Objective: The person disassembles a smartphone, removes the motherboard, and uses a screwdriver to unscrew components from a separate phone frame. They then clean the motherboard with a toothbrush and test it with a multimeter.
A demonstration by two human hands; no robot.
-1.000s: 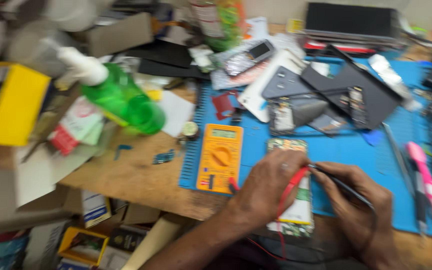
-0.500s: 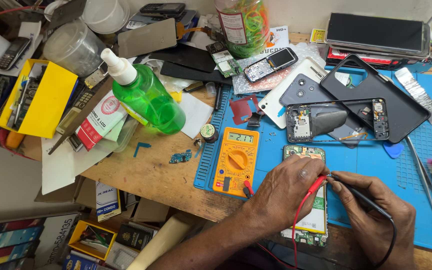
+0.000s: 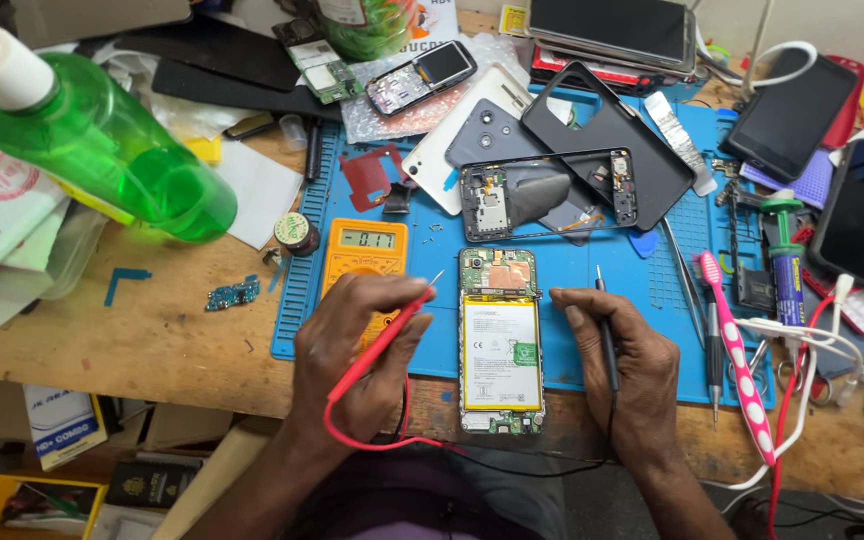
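Opened phone (image 3: 499, 340): back cover off, lying lengthwise on the blue mat (image 3: 572, 290) right at the near edge of the worktop (image 3: 152, 330), between both hands. White-labelled battery fills the middle, bare board sits at the far end.
Left hand (image 3: 357, 345): curled round the red probe (image 3: 392, 325), pinching it pen-style, tip pointing up toward the phone's top left corner but looks just short of touching it.
Right hand (image 3: 622, 365): fingers closed on the black probe (image 3: 606, 330), held upright like a pencil, tip just beside the phone's right edge, not on it as far as I can see.
How I'd do it: rest both wrists on the mat so the tips don't skate, land one probe first, then the other, and keep them off neighbouring pads. Only glance at the readout once both are steady.
Multimeter (image 3: 364, 262): orange, just beyond the left hand, partly under it, display lit with a reading.
Right of the mat: pink toothbrush (image 3: 737, 350) and tweezers (image 3: 687, 285) near the right hand.
Further back: another stripped phone frame (image 3: 547, 195), with grey and black back covers behind it.
Far left: green spray bottle (image 3: 102, 150) lying tilted over papers, well apart from the work.
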